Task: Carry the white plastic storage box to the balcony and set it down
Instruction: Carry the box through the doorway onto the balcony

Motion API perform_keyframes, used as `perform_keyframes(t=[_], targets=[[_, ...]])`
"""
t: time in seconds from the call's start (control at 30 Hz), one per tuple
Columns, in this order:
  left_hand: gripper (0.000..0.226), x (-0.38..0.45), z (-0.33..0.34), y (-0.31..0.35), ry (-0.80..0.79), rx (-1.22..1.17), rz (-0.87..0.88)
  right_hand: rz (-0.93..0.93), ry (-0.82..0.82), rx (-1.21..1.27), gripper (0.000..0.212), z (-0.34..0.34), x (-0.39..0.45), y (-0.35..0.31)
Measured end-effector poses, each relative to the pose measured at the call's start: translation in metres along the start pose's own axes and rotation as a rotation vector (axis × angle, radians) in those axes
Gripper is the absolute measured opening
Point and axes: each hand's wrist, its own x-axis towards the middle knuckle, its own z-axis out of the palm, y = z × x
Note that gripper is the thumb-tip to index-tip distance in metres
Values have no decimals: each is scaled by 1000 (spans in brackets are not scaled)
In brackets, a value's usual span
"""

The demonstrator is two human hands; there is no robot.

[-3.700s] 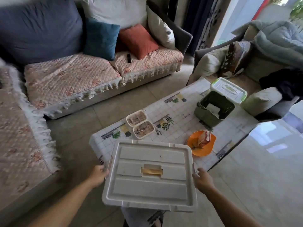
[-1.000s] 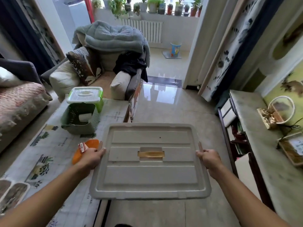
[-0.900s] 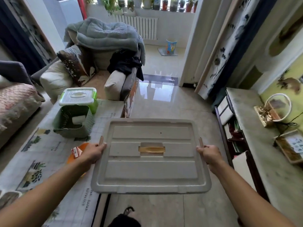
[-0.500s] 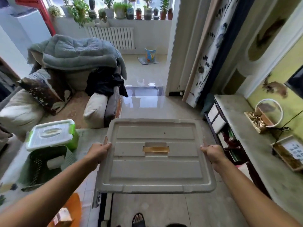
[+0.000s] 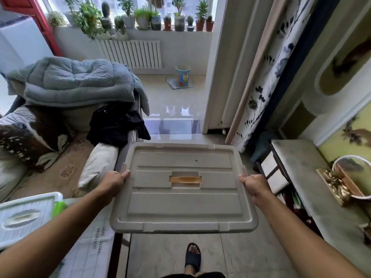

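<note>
Between the two outstretched arms, at the middle of the view, the white plastic storage box is held up off the floor, its ribbed lid facing the camera with a tan strip set in a recess at the centre. The left hand clasps the box's left edge and the right hand clasps the right edge, each just below a small latch tab that stands up at the side. On both hands the thumbs lie on the lid's rim; the fingers curl under the edge and are hidden there, so their exact spread cannot be told, but both hands are closed onto the box.

Below the box, one foot in a dark sandal stands on the tiled floor. To the left is a worktop with a printed cover, and on it a white lidded container with a green clip. Farther left and behind, an armchair carries a grey quilt, a dark garment and a pale cushion.

Ahead, past a doorway with a flowered curtain at its right side, lies the balcony: a white radiator under a sill lined with potted plants, and a colourful bucket on a small mat. At the right, a grey cabinet top bears a round basket.
</note>
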Motion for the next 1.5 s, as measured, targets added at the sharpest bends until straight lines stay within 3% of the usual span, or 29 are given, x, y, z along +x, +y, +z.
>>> perform_keyframes(t=[0.33, 0.53, 1.0, 1.37, 1.5], targets=[[43, 146, 26, 123, 108, -27, -34, -9, -59, -51, 25, 51, 166, -142], [39, 264, 34, 194, 77, -87, -37, 34, -52, -57, 35, 103, 263, -209], [44, 507, 23, 391, -9, -38, 47, 78, 37, -27, 28, 212, 444, -373], [45, 672, 63, 515, 37, -9, -60, 87, -40, -8, 39, 283, 638, -481], [43, 726, 64, 563, 70, -29, -102, 87, -42, 6, 31, 308, 694, -536]])
